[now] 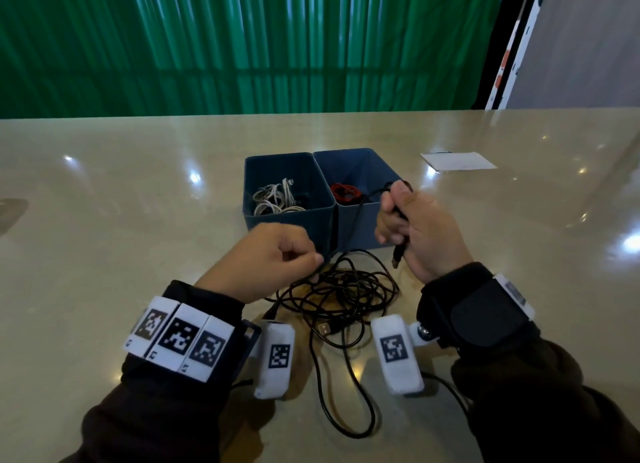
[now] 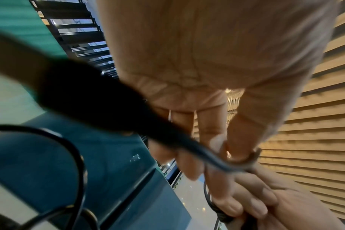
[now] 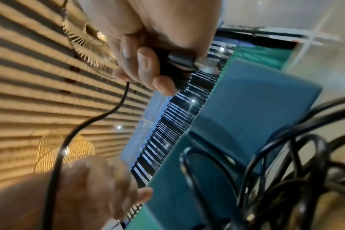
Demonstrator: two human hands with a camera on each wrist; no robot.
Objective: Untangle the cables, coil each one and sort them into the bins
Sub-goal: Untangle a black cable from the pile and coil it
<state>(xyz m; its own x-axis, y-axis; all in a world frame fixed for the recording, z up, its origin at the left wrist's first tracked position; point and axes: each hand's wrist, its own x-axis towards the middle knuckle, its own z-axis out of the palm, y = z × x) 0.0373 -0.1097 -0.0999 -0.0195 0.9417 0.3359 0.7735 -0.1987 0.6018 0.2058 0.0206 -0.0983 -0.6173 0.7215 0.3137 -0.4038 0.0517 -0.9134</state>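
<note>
I am clenching the right grip [image 1: 412, 227] round the black cable [image 1: 341, 289] near its plug [image 1: 397, 255], while the left grip [image 1: 277, 258] is pinching a strand beside it. Below both, the tangle is lying on the counter [image 1: 138, 203]; the bins [image 1: 289, 217] are just beyond. Pulling hard risks tightening the knots or dragging loops against the bins.

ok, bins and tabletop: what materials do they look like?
Bins: probably matte moulded plastic; blue, thin walls, rounded corners, no glare. Tabletop: glossy beige, polished stone or laminate, cannot tell which; it mirrors lamps sharply.
</note>
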